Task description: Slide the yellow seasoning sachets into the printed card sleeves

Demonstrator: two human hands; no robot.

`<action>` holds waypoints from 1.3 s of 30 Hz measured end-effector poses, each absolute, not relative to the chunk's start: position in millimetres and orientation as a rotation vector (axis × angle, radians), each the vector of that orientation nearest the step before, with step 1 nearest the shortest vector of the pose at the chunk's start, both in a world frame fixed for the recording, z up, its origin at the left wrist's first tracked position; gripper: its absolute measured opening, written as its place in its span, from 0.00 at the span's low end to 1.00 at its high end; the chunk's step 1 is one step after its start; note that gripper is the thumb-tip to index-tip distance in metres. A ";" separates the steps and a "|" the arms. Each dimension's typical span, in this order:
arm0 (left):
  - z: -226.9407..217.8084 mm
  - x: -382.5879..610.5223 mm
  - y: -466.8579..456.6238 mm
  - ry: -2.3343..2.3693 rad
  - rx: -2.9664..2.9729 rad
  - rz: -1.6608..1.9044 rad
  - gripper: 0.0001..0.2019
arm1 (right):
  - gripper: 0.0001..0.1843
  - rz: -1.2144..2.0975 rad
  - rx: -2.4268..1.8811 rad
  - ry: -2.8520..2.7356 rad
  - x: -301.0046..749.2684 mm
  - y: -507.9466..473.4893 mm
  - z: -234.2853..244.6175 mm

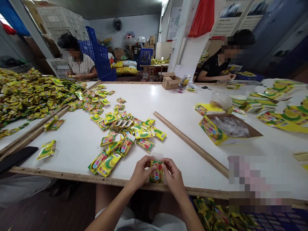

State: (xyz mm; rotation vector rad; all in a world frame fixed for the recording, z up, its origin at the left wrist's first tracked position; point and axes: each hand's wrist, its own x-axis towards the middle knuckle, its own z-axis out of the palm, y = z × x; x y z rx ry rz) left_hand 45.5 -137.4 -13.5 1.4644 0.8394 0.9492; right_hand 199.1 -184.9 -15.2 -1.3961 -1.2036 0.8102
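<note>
Between my two hands, close to the table's front edge, is a small yellow and green printed carton [157,173] with a pale flap standing up at its top. My left hand [143,170] grips its left side, thumb on the front. On the right side my right hand [172,173] holds it the same way, fingers curled behind. A loose pile of similar small cartons [126,144] lies just beyond and to the left of my hands; some show white open ends.
A wooden strip [190,141] runs diagonally across the white table [173,99]. Right of it stands an open display box [228,128] with clear plastic inside. A big heap of packets [31,93] lies left, behind a wooden rail. Two people sit across the table. A blue crate [281,221] is below right.
</note>
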 end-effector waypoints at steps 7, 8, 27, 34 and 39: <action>-15.3 48.4 -131.0 0.716 1.303 1.087 0.13 | 0.15 0.746 -1.349 -1.189 198.6 -170.9 -14.5; -15.4 48.5 -131.4 0.710 1.283 1.090 0.14 | 0.16 0.748 -1.337 -1.193 198.8 -170.6 -15.1; -5.8 54.5 -134.9 0.966 1.407 1.104 0.07 | 0.15 0.766 -1.393 -1.243 193.3 -170.2 -3.0; -13.8 48.2 -141.3 0.875 1.504 1.138 0.07 | 0.12 0.805 -1.292 -1.259 193.7 -181.7 -19.6; -5.5 38.6 -141.0 0.914 1.725 1.131 0.09 | 0.14 0.670 -1.377 -1.269 200.1 -189.6 -7.5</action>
